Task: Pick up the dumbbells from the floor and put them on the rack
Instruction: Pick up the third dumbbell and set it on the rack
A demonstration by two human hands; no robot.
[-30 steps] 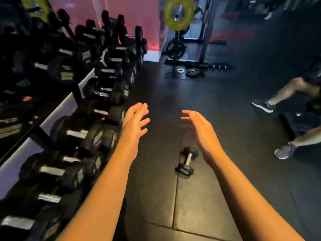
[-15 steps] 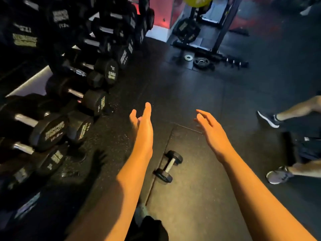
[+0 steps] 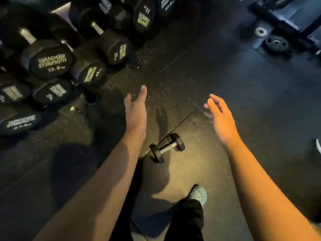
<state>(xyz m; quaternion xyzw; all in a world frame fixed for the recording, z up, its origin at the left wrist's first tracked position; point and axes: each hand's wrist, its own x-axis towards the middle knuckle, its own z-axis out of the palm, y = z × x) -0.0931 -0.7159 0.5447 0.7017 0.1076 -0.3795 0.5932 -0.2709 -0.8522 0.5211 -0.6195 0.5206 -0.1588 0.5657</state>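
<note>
A small black dumbbell [image 3: 167, 147] with a metal handle lies on the dark rubber floor, between my two forearms and below my hands. My left hand [image 3: 136, 108] is held out flat, fingers together and extended, empty, above and left of the dumbbell. My right hand [image 3: 219, 115] is open with fingers spread, empty, above and right of it. Neither hand touches the dumbbell. The rack [image 3: 64, 9] at upper left holds several large black dumbbells [image 3: 50, 58] with pale lettering on their ends.
My foot in a pale clog [image 3: 198, 194] and dark trouser leg stand just below the dumbbell. A small weight plate [image 3: 276, 44] and a metal frame base [image 3: 284, 16] are at upper right. A shoe edge [image 3: 318, 145] shows at the right border.
The view has tilted down and closer to the floor. The dumbbell now appears larger and nearer my feet. Both hands stay open and empty, and the other person's legs have left the view.
</note>
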